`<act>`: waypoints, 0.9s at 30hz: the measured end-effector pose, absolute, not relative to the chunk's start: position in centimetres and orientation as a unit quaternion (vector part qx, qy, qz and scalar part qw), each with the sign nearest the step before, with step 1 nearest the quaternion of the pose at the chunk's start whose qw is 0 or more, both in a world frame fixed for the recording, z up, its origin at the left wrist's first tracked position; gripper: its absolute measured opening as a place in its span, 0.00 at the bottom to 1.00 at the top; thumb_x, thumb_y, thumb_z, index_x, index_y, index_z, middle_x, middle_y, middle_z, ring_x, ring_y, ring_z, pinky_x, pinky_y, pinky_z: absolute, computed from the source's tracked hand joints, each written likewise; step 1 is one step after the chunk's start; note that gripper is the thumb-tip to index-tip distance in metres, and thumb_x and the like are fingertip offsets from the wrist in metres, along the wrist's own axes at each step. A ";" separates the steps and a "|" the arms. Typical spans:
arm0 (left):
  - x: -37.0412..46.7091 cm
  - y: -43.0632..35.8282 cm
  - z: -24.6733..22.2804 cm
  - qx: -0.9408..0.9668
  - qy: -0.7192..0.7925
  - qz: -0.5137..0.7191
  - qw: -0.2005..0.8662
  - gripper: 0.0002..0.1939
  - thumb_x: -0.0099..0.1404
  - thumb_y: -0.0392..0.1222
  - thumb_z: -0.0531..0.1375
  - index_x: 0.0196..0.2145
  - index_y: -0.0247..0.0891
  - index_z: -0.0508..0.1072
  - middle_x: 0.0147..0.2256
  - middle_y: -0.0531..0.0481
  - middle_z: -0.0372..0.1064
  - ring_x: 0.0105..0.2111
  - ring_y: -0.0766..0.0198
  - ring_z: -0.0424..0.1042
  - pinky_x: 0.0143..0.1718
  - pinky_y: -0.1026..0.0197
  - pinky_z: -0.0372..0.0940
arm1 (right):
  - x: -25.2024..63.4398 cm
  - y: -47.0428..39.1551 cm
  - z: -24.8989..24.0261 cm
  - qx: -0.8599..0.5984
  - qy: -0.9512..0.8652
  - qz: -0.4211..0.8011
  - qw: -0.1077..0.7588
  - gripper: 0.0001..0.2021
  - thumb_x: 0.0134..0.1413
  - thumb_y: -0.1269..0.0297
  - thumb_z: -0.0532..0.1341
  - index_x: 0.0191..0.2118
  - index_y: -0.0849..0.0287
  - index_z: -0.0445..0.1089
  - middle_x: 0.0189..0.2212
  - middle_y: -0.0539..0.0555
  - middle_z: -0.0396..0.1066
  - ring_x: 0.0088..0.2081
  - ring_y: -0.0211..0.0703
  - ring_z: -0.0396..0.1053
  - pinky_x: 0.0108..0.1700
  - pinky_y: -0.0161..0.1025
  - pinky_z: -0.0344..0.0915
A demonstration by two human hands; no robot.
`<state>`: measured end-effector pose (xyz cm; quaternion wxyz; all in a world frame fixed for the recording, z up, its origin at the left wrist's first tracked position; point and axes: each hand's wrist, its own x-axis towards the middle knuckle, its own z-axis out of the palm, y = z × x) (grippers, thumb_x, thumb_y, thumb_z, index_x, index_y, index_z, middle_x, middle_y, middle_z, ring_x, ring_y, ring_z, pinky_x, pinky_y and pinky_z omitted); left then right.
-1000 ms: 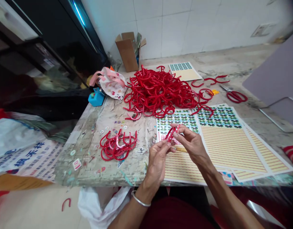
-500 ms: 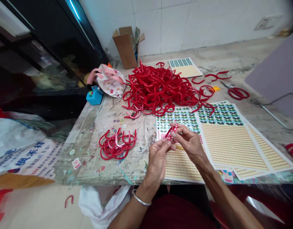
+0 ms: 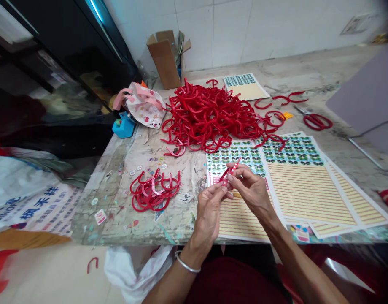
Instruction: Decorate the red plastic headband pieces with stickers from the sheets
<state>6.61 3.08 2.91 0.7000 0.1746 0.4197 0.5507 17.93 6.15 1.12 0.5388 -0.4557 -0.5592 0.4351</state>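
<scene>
Above the printed sheets, my left hand [image 3: 209,207] is closed on a red curved band [image 3: 224,175]. Fingers of my right hand [image 3: 251,185] pinch a pinkish-red strip with white dots [image 3: 234,168] that lies along the band. The strip's upper end points up past the fingertips. Fingers partly hide both pieces. Under my hands is a sticker sheet [image 3: 244,223] with rows of small green-blue pictures and narrow yellow strips. To the left lies a small pile of red bands [image 3: 156,196], some with pink strips on them.
A large heap of red bands [image 3: 209,118] fills the table's middle. Red-handled scissors [image 3: 317,121] and more sticker sheets [image 3: 308,185] lie right. A blue tape dispenser [image 3: 124,126], a printed cloth bag [image 3: 146,105] and a cardboard box [image 3: 164,63] stand behind left.
The end of the dotted strip, earlier curled over near my right fingertips, now sticks up straight and pointed. Both hands stay in nearly the same place. The view has shifted slightly.
</scene>
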 end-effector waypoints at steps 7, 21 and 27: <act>6.7 3.2 2.8 0.189 0.417 0.553 0.696 0.02 0.55 0.34 0.62 0.27 0.32 0.76 0.25 0.51 0.70 0.27 0.71 0.67 0.37 0.66 0.60 | 17.8 6.1 1.2 -0.460 -0.576 0.399 0.545 0.05 0.53 0.68 0.60 0.27 0.58 0.67 0.44 0.57 0.67 0.50 0.45 0.65 0.47 0.41 0.63; 7.4 3.3 1.8 0.216 0.471 0.576 0.632 0.07 0.56 0.38 0.62 0.23 0.33 0.74 0.23 0.50 0.69 0.28 0.68 0.67 0.37 0.64 0.59 | 16.7 5.0 1.1 -0.541 -0.589 0.206 0.563 0.05 0.53 0.68 0.60 0.29 0.56 0.72 0.35 0.55 0.73 0.49 0.50 0.68 0.49 0.46 0.64; 7.4 3.1 2.0 0.213 0.473 0.576 0.632 0.07 0.55 0.37 0.62 0.21 0.33 0.74 0.23 0.50 0.70 0.28 0.68 0.67 0.36 0.64 0.58 | 16.9 5.0 0.3 -0.549 -0.602 0.166 0.556 0.05 0.53 0.69 0.60 0.30 0.53 0.73 0.32 0.53 0.74 0.48 0.51 0.69 0.50 0.48 0.64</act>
